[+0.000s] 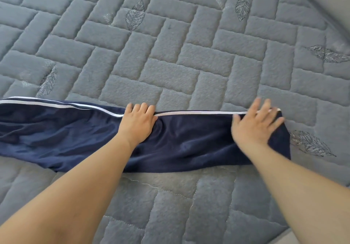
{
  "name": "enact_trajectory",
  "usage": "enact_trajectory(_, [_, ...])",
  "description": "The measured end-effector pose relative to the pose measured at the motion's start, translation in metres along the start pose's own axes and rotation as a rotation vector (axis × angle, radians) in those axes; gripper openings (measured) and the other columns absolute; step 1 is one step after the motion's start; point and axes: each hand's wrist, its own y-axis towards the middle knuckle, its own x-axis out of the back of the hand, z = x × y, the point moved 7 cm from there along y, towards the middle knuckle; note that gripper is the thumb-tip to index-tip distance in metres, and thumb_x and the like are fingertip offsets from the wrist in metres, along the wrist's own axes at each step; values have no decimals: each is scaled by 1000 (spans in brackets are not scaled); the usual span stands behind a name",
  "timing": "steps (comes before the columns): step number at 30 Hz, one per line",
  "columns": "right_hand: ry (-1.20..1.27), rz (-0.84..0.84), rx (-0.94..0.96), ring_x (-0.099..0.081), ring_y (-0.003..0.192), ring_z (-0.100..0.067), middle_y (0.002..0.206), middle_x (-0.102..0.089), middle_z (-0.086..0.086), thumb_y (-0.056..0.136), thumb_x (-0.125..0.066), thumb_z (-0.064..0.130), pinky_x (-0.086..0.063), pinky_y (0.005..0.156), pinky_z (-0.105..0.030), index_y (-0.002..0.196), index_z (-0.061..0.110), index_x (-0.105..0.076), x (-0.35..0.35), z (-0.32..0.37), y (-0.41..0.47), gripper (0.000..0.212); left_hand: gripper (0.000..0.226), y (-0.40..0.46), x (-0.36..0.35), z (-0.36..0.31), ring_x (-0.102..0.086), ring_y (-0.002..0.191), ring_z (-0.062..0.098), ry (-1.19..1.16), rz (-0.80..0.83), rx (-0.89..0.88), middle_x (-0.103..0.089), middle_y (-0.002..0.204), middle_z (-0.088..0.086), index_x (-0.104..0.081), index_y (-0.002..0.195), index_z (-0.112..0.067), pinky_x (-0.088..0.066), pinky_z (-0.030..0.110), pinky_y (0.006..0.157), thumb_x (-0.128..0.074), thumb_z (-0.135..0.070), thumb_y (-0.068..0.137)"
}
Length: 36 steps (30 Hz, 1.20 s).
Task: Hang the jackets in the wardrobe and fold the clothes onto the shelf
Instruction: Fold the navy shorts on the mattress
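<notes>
Navy trousers (pixel 189 141), white side stripe

The long navy blue fabric garment with white piping (pixel 180 141) runs out past the picture's left edge, its far end unseen, while the right hand (pixel 255 124) is motion-blurred, fingers smeared, and both forearms cover parts of the cloth.

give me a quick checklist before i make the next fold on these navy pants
1. Navy pants lie flat on the grey quilted bedcover: ok.
2. White side stripe runs along the far edge: ok.
3. Left hand rests on the middle: ok.
4. Right hand lies flat near the right end, blurred: ok.
5. Fabric smooth: not ok, creases between the hands.
6. Left end of the pants: cannot tell, out of frame.
</notes>
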Motion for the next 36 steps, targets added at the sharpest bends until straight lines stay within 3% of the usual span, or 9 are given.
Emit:
enact_trajectory(4, [6, 228, 394, 1, 150, -35, 163, 7, -17, 98, -42, 48, 2, 119, -59, 157, 8, -3, -40, 117, -99, 81, 43, -29, 0, 47, -53, 116, 31, -67, 28, 43, -56, 125, 7, -51, 131, -16, -25, 56, 112, -48, -43, 97])
enact_trajectory(8, [66, 388, 543, 12, 150, -32, 163, 15, -12, 100, -33, 52, 9, 120, -52, 157, 16, 4, -67, 218, -176, 78, 55, -79, -16, 146, -20, 146, 27, -119, 181, 335, -28, 157, 3, -27, 152, -25, -4, 63, 116, -36, -43, 101])
enact_trajectory(13, [-1, 368, 704, 17, 150, -28, 163, 19, -11, 102, -19, 51, 13, 119, -50, 154, 17, 16, -73, 321, -193, 72, 63, -135, -22, 259, -3, 150, 29, -152, 212, 472, -4, 165, -3, -12, 157, -31, -5, 66, 116, -37, -45, 100])
enact_trajectory(18, [-52, 406, 694, 20, 149, -29, 162, 24, -9, 101, -15, 55, 11, 119, -54, 154, 21, 16, -93, 400, -224, 71, 69, -180, -34, 354, -2, 150, 33, -421, 176, 942, -4, 165, 4, -11, 156, -34, -9, 64, 116, -42, -52, 97])
enact_trajectory(23, [-61, 281, 665, 19, 150, -26, 162, 23, -6, 99, -14, 56, 13, 118, -54, 154, 22, 16, -103, 433, -219, 71, 66, -187, -53, 381, 8, 152, 27, -303, 313, 711, 3, 166, -7, -4, 152, -51, 0, 72, 111, -32, -66, 95])
enact_trajectory(27, [-142, 253, 645, 20, 149, -28, 163, 22, -6, 98, -12, 61, 14, 118, -52, 150, 31, 24, -110, 416, -205, 70, 66, -189, -70, 381, 19, 150, 27, -329, 403, 727, 18, 164, -12, 6, 149, -56, 7, 75, 108, -22, -74, 92])
enact_trajectory(30, [-157, 252, 551, 13, 150, -31, 164, 13, -9, 95, -9, 65, 10, 120, -49, 155, 30, 14, -105, 390, -189, 73, 63, -183, -69, 381, 21, 149, 31, -288, 433, 819, 20, 164, -9, 6, 152, -51, 9, 77, 106, -18, -68, 96])
enact_trajectory(33, [-126, 258, 421, 8, 151, -31, 165, 7, -10, 96, -13, 65, 7, 120, -49, 157, 26, 4, -96, 350, -173, 75, 62, -169, -54, 351, 10, 150, 38, -279, 327, 825, 10, 166, -4, -1, 157, -37, 4, 76, 108, -23, -52, 101])
enact_trajectory(36, [-82, 287, 263, 9, 151, -31, 165, 9, -10, 97, -13, 63, 6, 120, -52, 158, 22, 2, -87, 298, -153, 75, 63, -153, -36, 277, 0, 151, 33, -187, 208, 558, -3, 166, 1, -6, 158, -31, 5, 69, 113, -31, -44, 101])
